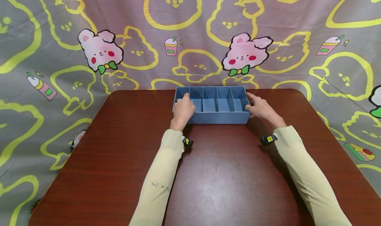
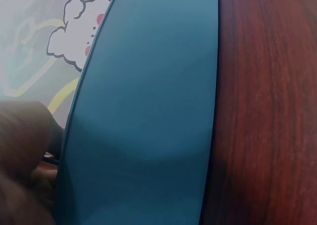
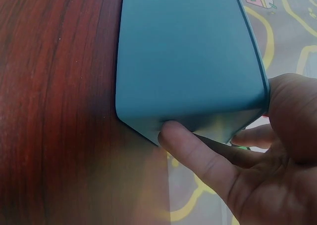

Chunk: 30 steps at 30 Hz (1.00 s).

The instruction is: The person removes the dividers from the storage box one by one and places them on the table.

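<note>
Fingers of the left hand were curled down at the leftmost divider, apparently pinching it; the exact grip was partly hidden. Blue box sat upright near the far edge of the surface, under the left hand and immediately inboard of the right; its long axis ran left to right, with five compartments in a row. Both hands touched it, neither nearer. The right hand gripped the right end wall, its fingers partly spread. Dark red, the surface extended in front; patterned curtain hung behind and alongside
</note>
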Each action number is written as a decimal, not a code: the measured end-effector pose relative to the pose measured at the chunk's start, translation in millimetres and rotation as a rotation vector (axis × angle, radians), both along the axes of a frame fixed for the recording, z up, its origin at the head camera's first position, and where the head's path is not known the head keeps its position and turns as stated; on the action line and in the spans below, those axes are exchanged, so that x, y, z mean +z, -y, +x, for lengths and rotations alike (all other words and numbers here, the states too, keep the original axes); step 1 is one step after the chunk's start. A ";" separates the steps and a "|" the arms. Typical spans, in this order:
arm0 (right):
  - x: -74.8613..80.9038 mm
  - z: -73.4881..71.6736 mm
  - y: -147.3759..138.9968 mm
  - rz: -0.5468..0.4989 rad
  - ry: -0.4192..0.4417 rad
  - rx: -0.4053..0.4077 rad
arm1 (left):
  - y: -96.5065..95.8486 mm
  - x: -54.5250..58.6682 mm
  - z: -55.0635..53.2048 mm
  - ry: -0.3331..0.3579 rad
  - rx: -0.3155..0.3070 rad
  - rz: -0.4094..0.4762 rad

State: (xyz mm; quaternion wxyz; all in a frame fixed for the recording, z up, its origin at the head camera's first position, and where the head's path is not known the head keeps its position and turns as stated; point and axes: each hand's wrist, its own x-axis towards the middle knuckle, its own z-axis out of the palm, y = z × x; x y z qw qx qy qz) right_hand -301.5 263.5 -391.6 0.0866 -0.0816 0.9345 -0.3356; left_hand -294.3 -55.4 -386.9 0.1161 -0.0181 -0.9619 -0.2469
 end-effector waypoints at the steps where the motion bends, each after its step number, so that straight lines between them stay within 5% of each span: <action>1: -0.2 0.2 0.3 -0.001 0.005 -0.001 | -0.4 0.3 0.6 -0.007 0.003 -0.002; 19: -1.7 1.3 0.6 -0.003 0.005 -0.003 | -4.0 10.8 3.9 -0.231 0.066 -0.046; 30: -1.1 0.2 2.1 0.000 0.002 -0.015 | -3.5 13.4 2.1 -0.265 0.067 -0.043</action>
